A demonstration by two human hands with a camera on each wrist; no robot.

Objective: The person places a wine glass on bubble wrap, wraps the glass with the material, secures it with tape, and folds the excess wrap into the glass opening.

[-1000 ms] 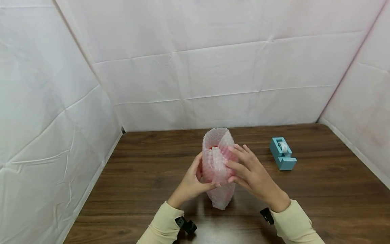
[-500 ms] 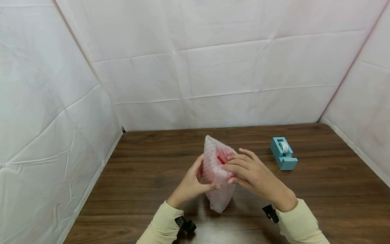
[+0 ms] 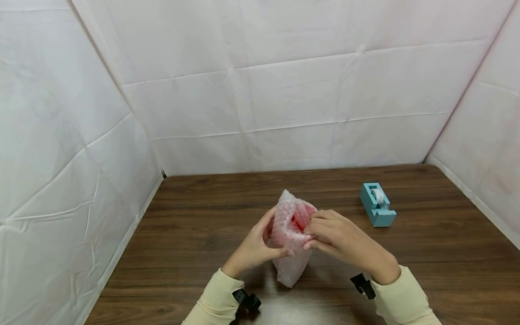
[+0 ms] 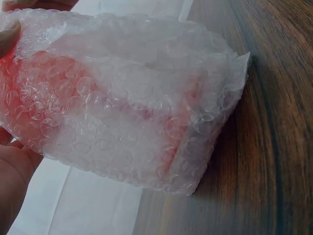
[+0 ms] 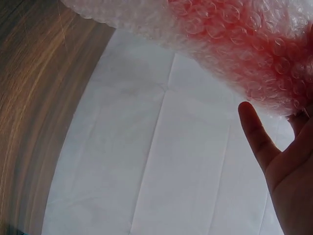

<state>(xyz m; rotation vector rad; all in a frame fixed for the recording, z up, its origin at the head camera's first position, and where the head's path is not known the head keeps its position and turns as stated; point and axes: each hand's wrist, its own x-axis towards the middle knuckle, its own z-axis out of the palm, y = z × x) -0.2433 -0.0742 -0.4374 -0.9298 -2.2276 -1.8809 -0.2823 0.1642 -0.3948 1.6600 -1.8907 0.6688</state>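
A bubble-wrap package [image 3: 290,266] stands on the table in the head view, its open top tilted toward the person. Something red [image 3: 297,223] shows inside the opening; its kind cannot be told. My left hand [image 3: 256,246] grips the package from the left, thumb across the near face. At the opening's right edge, my right hand [image 3: 345,239] pinches the wrap with curled fingers, their tips partly hidden. The left wrist view shows the bubble wrap [image 4: 107,117] close up, with pink and white beneath. Seen from the right wrist, the right hand [image 5: 291,171] is by the package's upper end.
A light blue tape dispenser [image 3: 378,205] with a roll of clear tape stands at the right on the dark wooden table [image 3: 195,225]. White cloth walls [image 3: 284,99] enclose the back and both sides.
The package's upper end has tipped toward the person and its mouth has opened, showing more red. My right hand's spread fingers have curled onto the wrap's edge. The left hand keeps its grip.
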